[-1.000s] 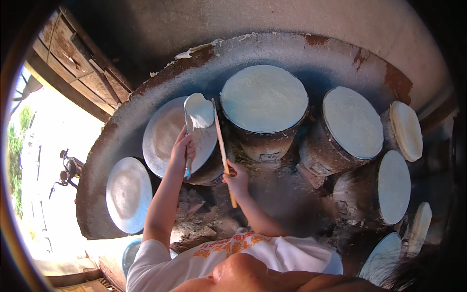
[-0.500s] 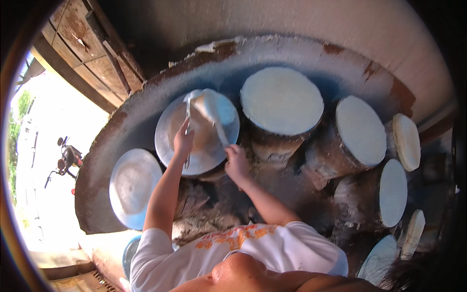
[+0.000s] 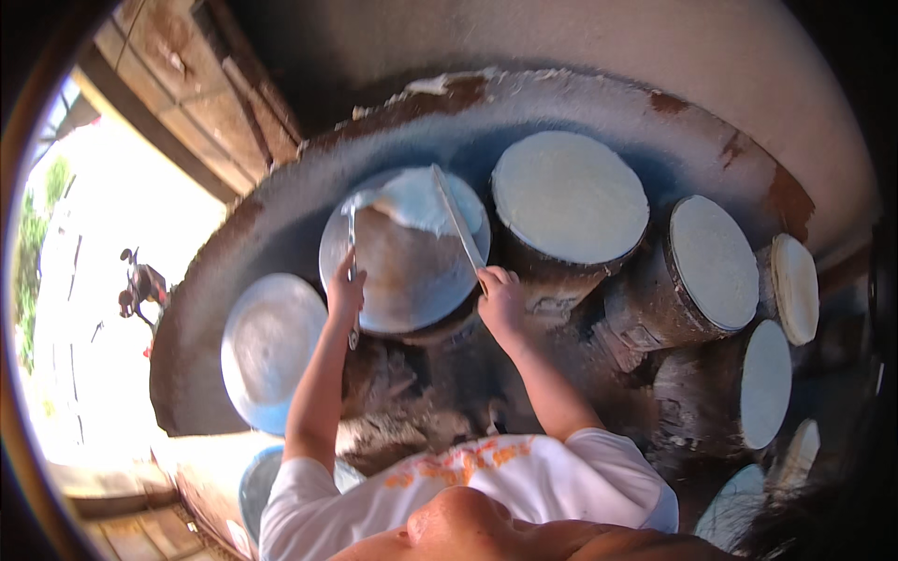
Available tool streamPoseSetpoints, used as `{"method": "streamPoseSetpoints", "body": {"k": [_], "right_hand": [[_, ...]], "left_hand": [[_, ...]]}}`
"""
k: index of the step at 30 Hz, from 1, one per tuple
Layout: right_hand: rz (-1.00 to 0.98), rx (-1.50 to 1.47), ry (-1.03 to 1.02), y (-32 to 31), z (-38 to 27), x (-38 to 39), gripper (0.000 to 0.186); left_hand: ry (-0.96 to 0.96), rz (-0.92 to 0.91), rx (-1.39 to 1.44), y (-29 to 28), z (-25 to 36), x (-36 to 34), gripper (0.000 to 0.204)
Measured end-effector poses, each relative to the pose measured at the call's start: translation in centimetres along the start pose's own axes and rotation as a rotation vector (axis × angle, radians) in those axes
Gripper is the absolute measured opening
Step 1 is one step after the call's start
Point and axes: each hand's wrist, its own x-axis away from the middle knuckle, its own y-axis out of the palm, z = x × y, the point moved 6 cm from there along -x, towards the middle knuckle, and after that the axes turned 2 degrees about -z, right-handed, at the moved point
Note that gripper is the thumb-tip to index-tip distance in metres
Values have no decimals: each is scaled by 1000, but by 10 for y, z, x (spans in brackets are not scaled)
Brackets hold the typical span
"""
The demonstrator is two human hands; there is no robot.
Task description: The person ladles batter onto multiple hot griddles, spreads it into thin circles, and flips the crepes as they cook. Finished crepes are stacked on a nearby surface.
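White batter (image 3: 412, 198) lies wet across the far part of a round metal griddle (image 3: 393, 280), whose nearer part is bare and brown-tinged. My right hand (image 3: 502, 297) is closed around the near end of a long, flat spatula (image 3: 456, 215), its blade slanting over the batter's right side. In my left hand (image 3: 345, 292) is a slim metal utensil (image 3: 352, 227), held upright over the griddle's left side. Its far end meets the batter's left edge; whether that end is a ladle or a scraper I cannot tell.
A bare griddle (image 3: 271, 351) stands at the left. To the right, several drum-shaped stoves carry griddles covered with pale batter sheets (image 3: 569, 196), (image 3: 713, 262) in an arc. A curved, stained ledge (image 3: 449, 103) runs behind them. A motorbike (image 3: 142, 285) stands outside at the left.
The batter has spread wider over the far part of the griddle. The spatula has swung so its tip reaches the far rim. The whole view has shifted slightly.
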Motion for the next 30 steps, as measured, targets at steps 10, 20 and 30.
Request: {"method": "streamPoseSetpoints", "body": {"k": [10,20,30], "right_hand": [[-107,130,4,-7,17,-23,33],[-421,-56,-296,84,-16,-92,21],[-406,-186,-394,36,60,-143,35]], "left_hand": [[-211,-126,838,26,9,31,61],[106,518,-302,26,26,77,48],[-37,576,-581,27,9,97,53]]}}
